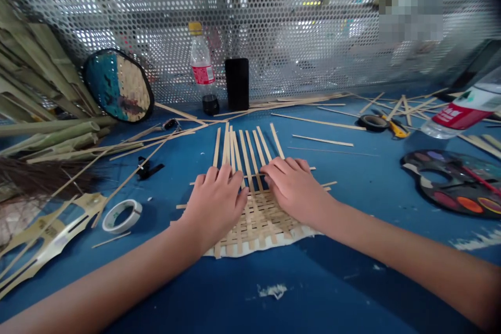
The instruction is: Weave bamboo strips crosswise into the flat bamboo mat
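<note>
- Overall, the blue work table (324,292) fills the view, backed by a perforated metal screen (250,21); split bamboo culms (47,130) lie stacked at the far left.
- Item under inspection: a woven bamboo-strip mat (258,219) lies flat at table centre, directly in front of the person, on a ragged white backing sheet (266,250). Its near part is interlaced, while its far end remains loose parallel strips (250,151) fanning away from the person.
- Handling assessment: the mat appears light and springy, stiff along the grain but flexible across it. The unwoven strips are likely to shift or splinter, so the woven body, gripped at opposite edges, appears the safest hold; single free ends appear the weakest.
- Left hand (213,209): open, fingers lightly curled, fingertips resting on the strips at the weave's far edge; no grip seen.
- Right hand (293,188): open, fingers likewise curled and resting on the strips beside the left hand; no grip seen.
- Nearby items: a paint palette (450,182) sits at right, a plastic bottle (201,57) stands upright beyond the mat, and a white tape roll (122,216) lies at left.
- Smallest items: a black tape roll (373,122) lies touching a yellow-handled cutter (396,128) among loose offcuts.
</note>
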Demonstrator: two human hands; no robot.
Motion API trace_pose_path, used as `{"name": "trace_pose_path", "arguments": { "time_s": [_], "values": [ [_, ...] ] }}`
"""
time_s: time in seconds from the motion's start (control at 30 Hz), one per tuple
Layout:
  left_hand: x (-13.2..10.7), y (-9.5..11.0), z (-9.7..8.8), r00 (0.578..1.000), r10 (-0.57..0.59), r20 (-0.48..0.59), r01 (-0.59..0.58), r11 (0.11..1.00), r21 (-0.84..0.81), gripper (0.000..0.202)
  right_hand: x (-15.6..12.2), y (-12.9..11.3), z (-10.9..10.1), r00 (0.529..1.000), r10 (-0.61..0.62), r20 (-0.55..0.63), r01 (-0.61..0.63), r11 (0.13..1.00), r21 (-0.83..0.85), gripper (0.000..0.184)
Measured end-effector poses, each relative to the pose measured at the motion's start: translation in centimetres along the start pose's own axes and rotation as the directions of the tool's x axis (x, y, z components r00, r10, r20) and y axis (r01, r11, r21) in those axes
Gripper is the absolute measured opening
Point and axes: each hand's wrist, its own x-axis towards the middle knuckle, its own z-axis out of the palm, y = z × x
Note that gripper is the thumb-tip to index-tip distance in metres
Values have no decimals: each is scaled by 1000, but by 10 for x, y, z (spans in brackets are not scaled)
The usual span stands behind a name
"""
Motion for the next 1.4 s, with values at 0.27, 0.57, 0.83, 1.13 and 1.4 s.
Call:
{"name": "trace_pose_path", "arguments": {
  "time_s": [0.27, 0.57, 0.83, 1.13, 1.4],
  "values": [
    [-2, -1, -1, 998, 57, -30, -54, 992, 111, 39, 1, 0, -4, 999, -49, 1, 49, 986, 162, 26],
    [-5, 5, 3, 982, 125, -144, -104, 984, 144, 32, 1, 1, -2, 997, -26, -67, 45, 955, 295, 20],
    [-4, 9, 1, 997, 75, -16, -77, 988, -131, 35, 3, -7, -16, 995, -51, 81, 22, 945, 328, 23],
    [-8, 20, 6, 996, 35, -79, -37, 999, -33, 27, -5, -27, 5, 999, 33, 16, -34, 995, 99, 29],
    [-8, 19, 4, 993, 63, -98, -65, 998, -16, 17, -4, -29, 1, 1000, -5, -17, 6, 999, 40, 19]
  ]
}}
